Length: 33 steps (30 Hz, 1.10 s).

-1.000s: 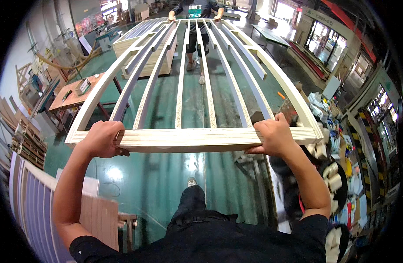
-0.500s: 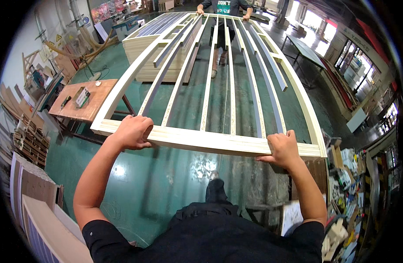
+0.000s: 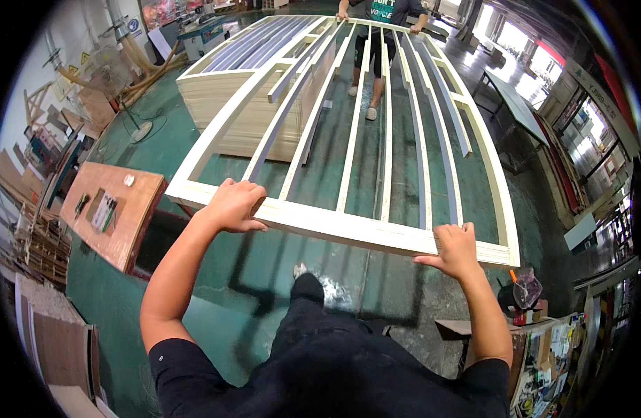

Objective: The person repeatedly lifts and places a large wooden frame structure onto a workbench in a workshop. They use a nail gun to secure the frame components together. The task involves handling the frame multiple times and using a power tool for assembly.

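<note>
— Stack [image 3: 247, 115] and wooden table [image 3: 136, 209] are sitting lower in the head view than half a second ago. Where is the wooden frame [image 3: 334, 226] hanging?

— Above the green floor [image 3: 125, 313], between you and the co-worker's two hands [image 3: 419, 25]. Your left hand [image 3: 231, 206] and right hand [image 3: 454, 249] are pinching its near beam [image 3: 379, 236], fingers curling over, thumbs pressing the near face; undersides: cannot tell.

— Handling?

— Probably stiff, bulky, hardly slippery; the beam is looking sounder to hold than the slender slats.

— Count?

— One frame, six long slats [image 3: 387, 153] reaching your beam, one stack, one table.
</note>
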{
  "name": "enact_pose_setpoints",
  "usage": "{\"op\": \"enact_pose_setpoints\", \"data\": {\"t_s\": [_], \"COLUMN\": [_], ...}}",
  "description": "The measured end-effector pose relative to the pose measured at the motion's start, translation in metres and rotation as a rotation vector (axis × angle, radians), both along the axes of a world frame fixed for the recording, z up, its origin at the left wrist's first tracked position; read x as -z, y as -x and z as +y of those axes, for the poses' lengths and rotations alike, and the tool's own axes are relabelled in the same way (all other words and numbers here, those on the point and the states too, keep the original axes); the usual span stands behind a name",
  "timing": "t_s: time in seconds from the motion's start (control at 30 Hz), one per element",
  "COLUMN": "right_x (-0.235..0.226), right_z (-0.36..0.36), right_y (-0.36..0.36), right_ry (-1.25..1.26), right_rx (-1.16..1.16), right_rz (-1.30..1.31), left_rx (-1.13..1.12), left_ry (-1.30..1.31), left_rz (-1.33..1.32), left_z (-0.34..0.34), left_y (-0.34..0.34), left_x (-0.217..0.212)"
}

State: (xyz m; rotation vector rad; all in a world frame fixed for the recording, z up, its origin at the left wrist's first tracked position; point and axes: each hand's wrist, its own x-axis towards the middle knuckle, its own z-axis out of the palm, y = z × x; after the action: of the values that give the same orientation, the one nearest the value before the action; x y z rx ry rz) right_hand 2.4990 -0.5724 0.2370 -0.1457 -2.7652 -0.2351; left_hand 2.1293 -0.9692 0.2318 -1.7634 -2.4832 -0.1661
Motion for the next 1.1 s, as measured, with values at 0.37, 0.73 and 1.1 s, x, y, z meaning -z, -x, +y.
{"op": "enact_pose_setpoints", "data": {"t_s": [0.37,0.73,1.1], "right_x": [0.025,0.045,0.065], "right_z": [0.15,0.295,0.332], "right_y": [0.31,0.614,0.744], "right_ry": [0.078,0.1,0.177], "right_rx": [0.036,0.082,0.009], "right_rz": [0.002,-0.019,0.004], "left_rx": [-0.027,-0.046,-0.072], "left_ry": [0.052,0.077,0.054], "left_rz": [-0.061,-0.048,-0.185], "left_z": [0.154,0.302,0.338], "left_y": [0.315,0.614,0.741], "left_x": [0.012,0.026,0.048]}}
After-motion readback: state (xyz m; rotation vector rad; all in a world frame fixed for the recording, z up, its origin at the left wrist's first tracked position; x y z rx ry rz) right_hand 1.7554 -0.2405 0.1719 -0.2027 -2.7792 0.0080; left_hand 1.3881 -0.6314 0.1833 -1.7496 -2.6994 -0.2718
